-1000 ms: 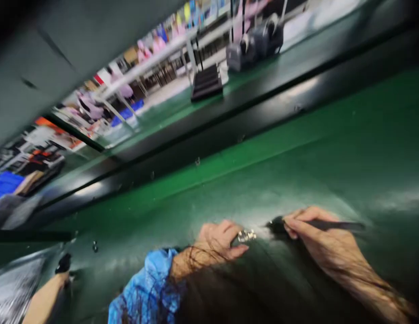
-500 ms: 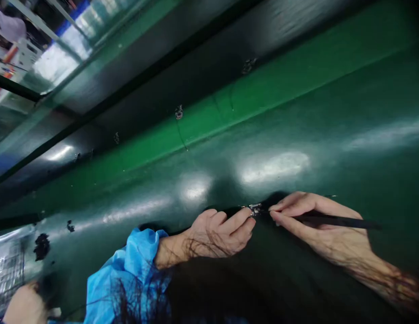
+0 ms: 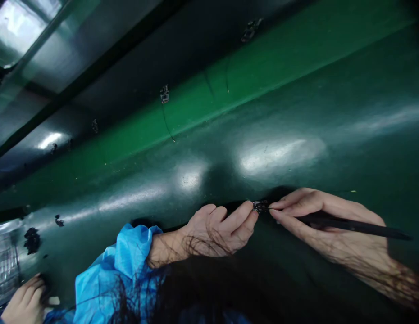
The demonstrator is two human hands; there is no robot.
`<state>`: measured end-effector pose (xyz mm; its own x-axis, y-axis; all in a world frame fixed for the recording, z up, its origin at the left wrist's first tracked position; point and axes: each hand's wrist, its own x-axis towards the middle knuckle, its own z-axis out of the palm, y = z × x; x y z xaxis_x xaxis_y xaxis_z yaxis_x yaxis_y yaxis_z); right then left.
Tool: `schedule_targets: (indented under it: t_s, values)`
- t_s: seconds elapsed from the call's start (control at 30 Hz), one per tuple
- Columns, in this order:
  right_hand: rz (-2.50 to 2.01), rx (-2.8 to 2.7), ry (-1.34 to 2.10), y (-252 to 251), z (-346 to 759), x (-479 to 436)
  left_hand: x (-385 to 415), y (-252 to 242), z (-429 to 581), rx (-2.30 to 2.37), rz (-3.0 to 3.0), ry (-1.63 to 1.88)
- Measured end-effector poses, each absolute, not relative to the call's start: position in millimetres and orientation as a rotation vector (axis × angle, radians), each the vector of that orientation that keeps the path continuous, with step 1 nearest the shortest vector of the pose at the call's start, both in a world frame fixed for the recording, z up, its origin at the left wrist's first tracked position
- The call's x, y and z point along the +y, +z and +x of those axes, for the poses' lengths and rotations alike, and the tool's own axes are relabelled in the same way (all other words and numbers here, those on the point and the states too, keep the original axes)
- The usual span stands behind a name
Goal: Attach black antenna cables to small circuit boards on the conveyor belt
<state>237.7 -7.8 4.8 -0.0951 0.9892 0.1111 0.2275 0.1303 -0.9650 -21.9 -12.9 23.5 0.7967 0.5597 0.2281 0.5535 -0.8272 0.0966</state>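
Observation:
My left hand pinches a small circuit board between thumb and forefinger, just above the green surface. Facing it from the right, my right hand is closed round a slim black tool. The rear of this tool sticks out past the hand. Its front end is mostly hidden by the fingers and points at the board, and I cannot tell whether it touches. A thin wire's small yellowish tip shows beyond my right hand.
Small circuit boards with thin wires, such as this one, lie along the dark strip behind the green work surface. Black bits and a clear plastic tray are at the left. Another person's hand rests at lower left.
The view has shifted, so background boards sit further left and higher. The black tool's rear end now reaches further right. Both hands keep their grips, and the other person's hand has turned slightly.

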Motion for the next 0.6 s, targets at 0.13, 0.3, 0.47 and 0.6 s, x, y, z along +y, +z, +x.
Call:
schedule_targets:
  t_s: [0.13, 0.3, 0.47, 0.6]
  values:
    - [-1.252, -1.518, 1.049, 7.2, 238.0, -7.2, -13.1, 24.5, -19.6, 0.937, 2.952, 0.416]
    - [-1.247, -1.547, 1.037, 9.3, 237.0, -6.2, -13.4, 27.0, -19.7, 0.953, 2.997, 0.357]
    - [-1.282, -1.551, 1.038, 9.1, 237.6, -8.4, -12.4, 27.5, -19.5, 0.938, 3.003, 0.380]
    - [-1.275, -1.551, 1.040, 8.0, 238.1, -8.8, -10.9, 29.3, -18.7, 0.955, 2.991, 0.402]
